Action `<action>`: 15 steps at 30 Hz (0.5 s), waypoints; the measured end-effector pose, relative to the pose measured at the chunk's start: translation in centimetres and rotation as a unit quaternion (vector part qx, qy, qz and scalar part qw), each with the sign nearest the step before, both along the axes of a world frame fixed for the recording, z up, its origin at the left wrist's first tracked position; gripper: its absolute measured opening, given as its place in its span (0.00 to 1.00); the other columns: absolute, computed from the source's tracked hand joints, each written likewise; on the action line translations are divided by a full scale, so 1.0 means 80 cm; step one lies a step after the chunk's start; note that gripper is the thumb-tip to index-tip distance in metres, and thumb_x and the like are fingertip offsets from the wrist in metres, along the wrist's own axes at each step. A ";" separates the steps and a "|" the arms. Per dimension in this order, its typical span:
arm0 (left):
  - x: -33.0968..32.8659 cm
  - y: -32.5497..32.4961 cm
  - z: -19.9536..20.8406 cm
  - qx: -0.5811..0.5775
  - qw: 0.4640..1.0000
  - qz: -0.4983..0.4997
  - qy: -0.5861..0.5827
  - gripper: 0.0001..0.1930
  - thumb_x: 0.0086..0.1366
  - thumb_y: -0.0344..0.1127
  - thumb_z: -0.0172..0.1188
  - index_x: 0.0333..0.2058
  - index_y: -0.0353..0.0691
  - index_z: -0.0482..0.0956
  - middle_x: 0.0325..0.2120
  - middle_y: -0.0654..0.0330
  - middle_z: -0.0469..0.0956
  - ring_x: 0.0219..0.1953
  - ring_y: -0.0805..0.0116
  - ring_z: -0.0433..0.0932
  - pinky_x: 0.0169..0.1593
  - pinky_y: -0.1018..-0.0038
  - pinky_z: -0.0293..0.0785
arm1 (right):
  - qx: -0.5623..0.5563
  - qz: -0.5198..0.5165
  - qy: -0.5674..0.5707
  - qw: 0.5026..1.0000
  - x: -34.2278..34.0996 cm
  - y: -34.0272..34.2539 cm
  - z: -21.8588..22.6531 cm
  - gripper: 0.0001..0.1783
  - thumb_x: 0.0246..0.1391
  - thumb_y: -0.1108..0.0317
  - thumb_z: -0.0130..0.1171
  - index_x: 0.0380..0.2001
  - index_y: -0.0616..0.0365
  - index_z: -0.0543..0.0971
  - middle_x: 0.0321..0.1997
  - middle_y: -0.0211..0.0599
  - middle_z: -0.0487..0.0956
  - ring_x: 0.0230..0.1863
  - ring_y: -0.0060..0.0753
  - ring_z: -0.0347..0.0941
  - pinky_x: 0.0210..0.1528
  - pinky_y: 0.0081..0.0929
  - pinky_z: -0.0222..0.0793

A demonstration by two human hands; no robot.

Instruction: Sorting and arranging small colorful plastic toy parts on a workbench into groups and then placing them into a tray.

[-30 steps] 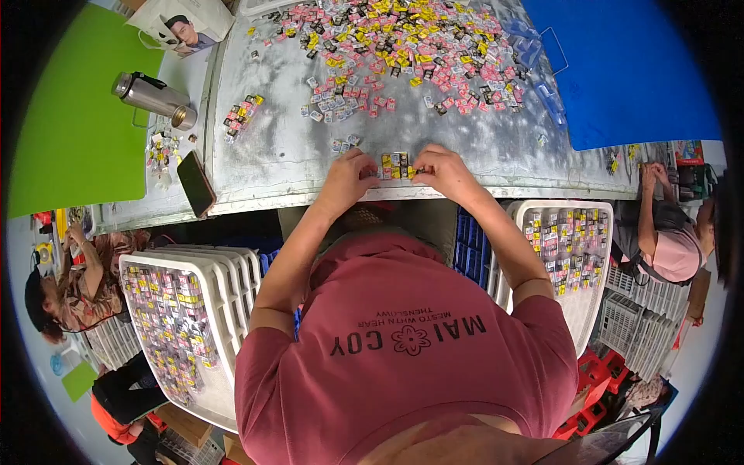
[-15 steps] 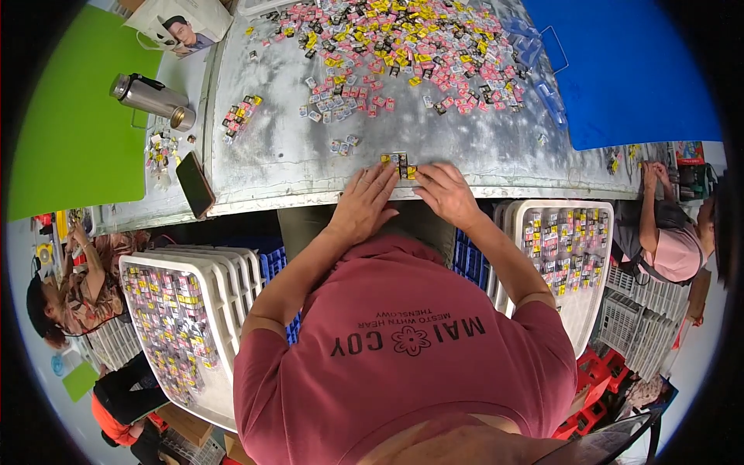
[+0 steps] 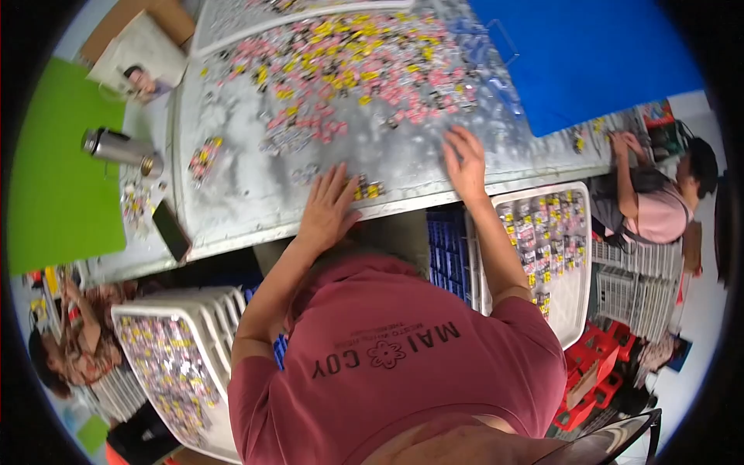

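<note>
Left hand (image 3: pixel 328 206) spread out, fingers just left of the small block of pieces (image 3: pixel 373 190) — right hand (image 3: pixel 466 166) open, well apart on the other side — and beyond, the loose pile (image 3: pixel 349 70) sprawls over the grey table (image 3: pixel 244 182)

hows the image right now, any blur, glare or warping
Head view: the small pieces look smeared, probably motion blur; head view: pale sheen and darker patches mottle the table; head view: the fisheye lens bends straight edges and leaves the corners black; head view: the left hand and right hand look slightly soft but are easily made out.
</note>
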State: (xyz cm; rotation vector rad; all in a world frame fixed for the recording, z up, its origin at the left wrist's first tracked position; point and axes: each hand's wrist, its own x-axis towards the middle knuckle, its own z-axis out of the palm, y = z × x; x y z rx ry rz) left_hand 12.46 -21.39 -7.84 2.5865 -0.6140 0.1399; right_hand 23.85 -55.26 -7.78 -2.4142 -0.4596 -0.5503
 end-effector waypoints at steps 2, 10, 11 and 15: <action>0.011 0.000 -0.005 -0.004 1.000 -0.016 -0.026 0.39 0.60 0.41 0.70 0.69 0.44 0.65 0.69 0.45 0.62 0.70 0.41 0.60 0.72 0.46 0.54 | -0.017 -0.081 -0.037 0.996 0.041 -0.042 -0.012 0.19 0.58 0.67 0.66 0.53 0.57 0.83 0.61 0.46 0.78 0.61 0.50 0.73 0.63 0.44 0.68; 0.024 -0.008 0.000 -0.105 0.993 -0.045 -0.034 0.34 0.51 0.34 0.73 0.59 0.41 0.75 0.53 0.49 0.73 0.53 0.47 0.75 0.57 0.57 0.74 | -0.300 -0.327 -0.060 0.894 0.133 -0.180 -0.039 0.20 0.57 0.56 0.63 0.51 0.48 0.83 0.56 0.39 0.80 0.55 0.50 0.74 0.54 0.51 0.71; 0.023 -0.010 -0.001 -0.098 0.994 -0.022 -0.036 0.34 0.51 0.34 0.73 0.59 0.41 0.75 0.53 0.49 0.73 0.53 0.47 0.75 0.57 0.57 0.74 | -0.320 -0.318 -0.043 0.891 0.139 -0.185 -0.035 0.17 0.58 0.55 0.62 0.48 0.47 0.83 0.53 0.36 0.80 0.53 0.49 0.75 0.52 0.51 0.71; 0.021 -0.007 0.000 -0.139 0.990 -0.003 -0.038 0.34 0.50 0.33 0.73 0.59 0.41 0.76 0.52 0.49 0.74 0.50 0.49 0.76 0.56 0.58 0.76 | -0.361 -0.280 -0.101 0.884 0.157 -0.205 -0.037 0.10 0.59 0.56 0.60 0.37 0.46 0.85 0.44 0.31 0.82 0.48 0.43 0.77 0.46 0.48 0.71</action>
